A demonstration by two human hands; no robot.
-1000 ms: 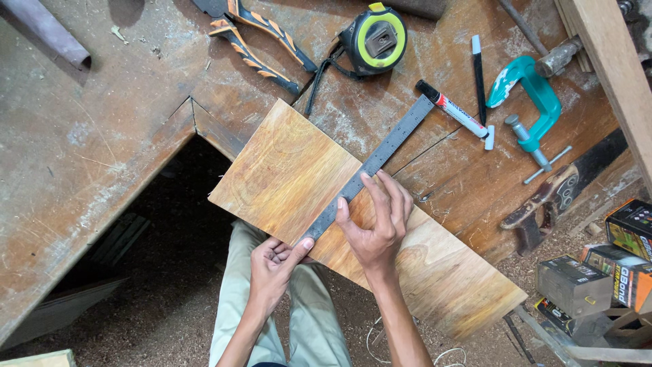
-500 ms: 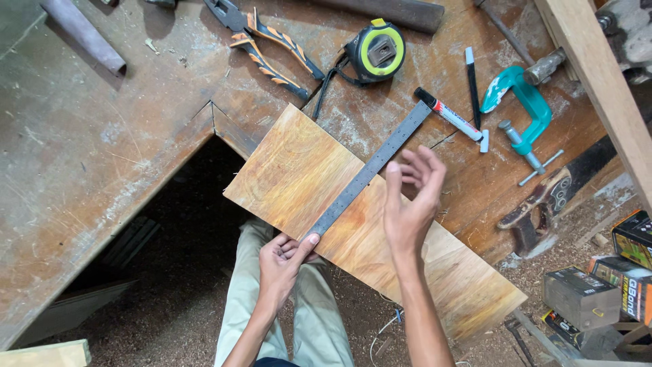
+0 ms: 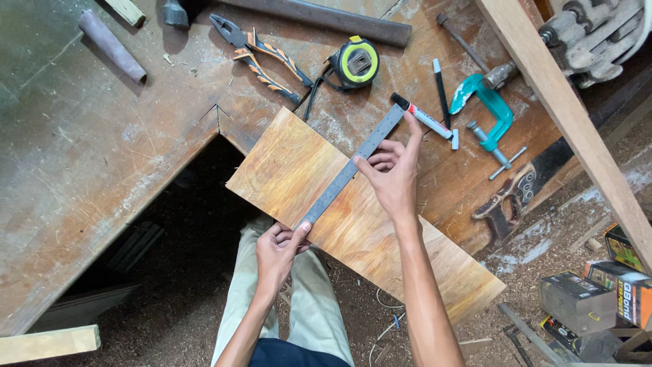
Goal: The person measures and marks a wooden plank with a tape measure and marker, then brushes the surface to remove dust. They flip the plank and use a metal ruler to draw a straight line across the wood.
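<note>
A yellow-brown wooden board (image 3: 285, 170) lies slanted over the notch of a worn workbench (image 3: 88, 170). A steel ruler (image 3: 353, 166) runs diagonally across the board. My left hand (image 3: 277, 250) pinches the ruler's near end at the board's front edge. My right hand (image 3: 394, 173) is stretched over the ruler's far half. Its thumb is by the ruler and its index fingertip touches a red-and-white marker (image 3: 424, 117) lying just past the ruler's far end. The other fingers are loosely curled and hold nothing.
Orange-handled pliers (image 3: 261, 54), a yellow-green tape measure (image 3: 356, 62), a black pen (image 3: 440, 85) and a teal C-clamp (image 3: 485, 109) lie beyond the board. A hand saw (image 3: 509, 197) and a slanted wooden beam (image 3: 564, 115) are at the right, boxes (image 3: 577, 302) on the sawdust floor.
My right hand has lifted off the board and moved up and to the right, along the ruler, until its index finger reached the marker. My left hand stays on the ruler's near end.
</note>
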